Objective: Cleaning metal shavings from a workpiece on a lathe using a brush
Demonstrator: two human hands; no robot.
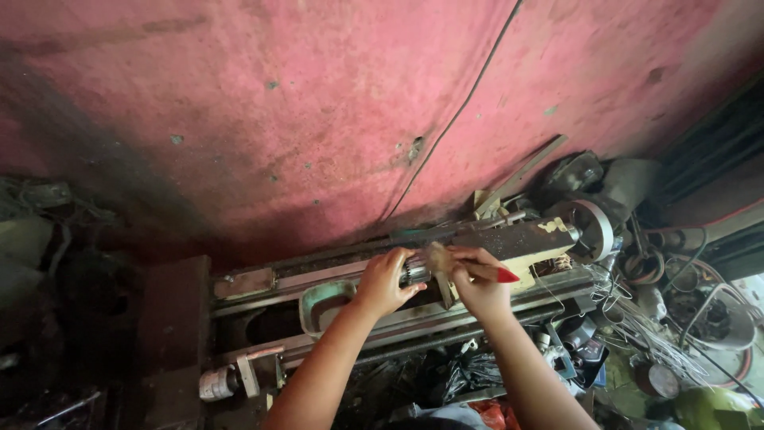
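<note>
Head view: left hand [384, 280] grips metal cylinder [415, 273], right hand [480, 283] holds red-handled brush [469, 265] (centre frame), above green tray [325, 304], contents unclear.

Above the hands the pink wall [318, 103] leaves open air, while the lathe bed [414, 314] lies beneath them, a motor pulley [593, 227] and tangled wires [637, 318] crowd their right, and black bags [430, 378] lie below.
</note>
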